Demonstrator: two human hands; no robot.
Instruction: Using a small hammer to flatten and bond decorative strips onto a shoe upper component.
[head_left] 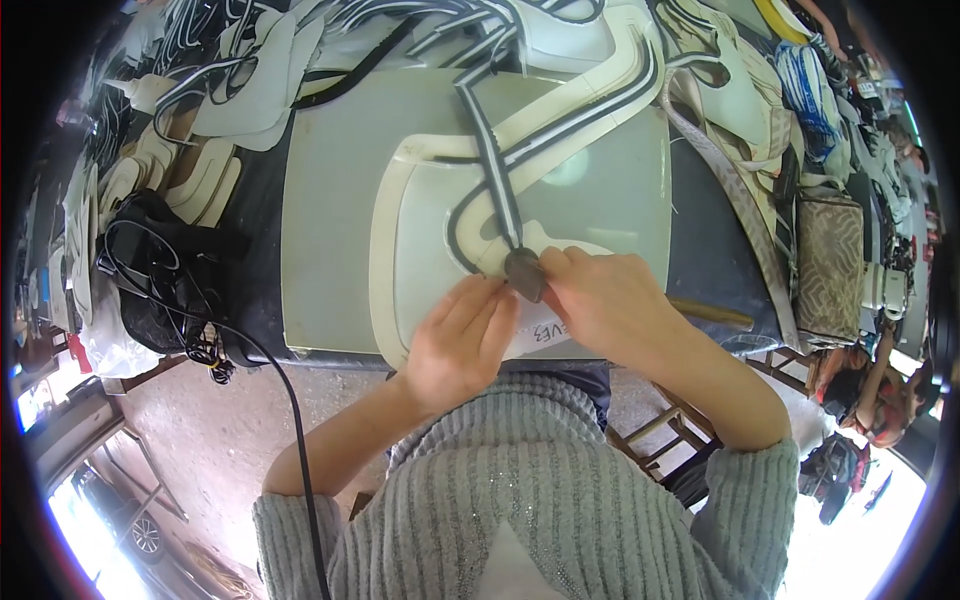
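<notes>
Striped tape [497, 170] runs from the far clutter down to the near edge of the cream cut piece [420, 250] lying on the grey mat [330, 200]. Right hand [605, 300] grips a small dark tool [524, 273], pressing the tape's end. Left hand [462, 340] lies flat, fingers spread, steadying the piece. Curved striping looks largely laid; this strip seems the remaining work.

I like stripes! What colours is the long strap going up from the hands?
The strap is striped grey and white, seen in the head view.
</notes>
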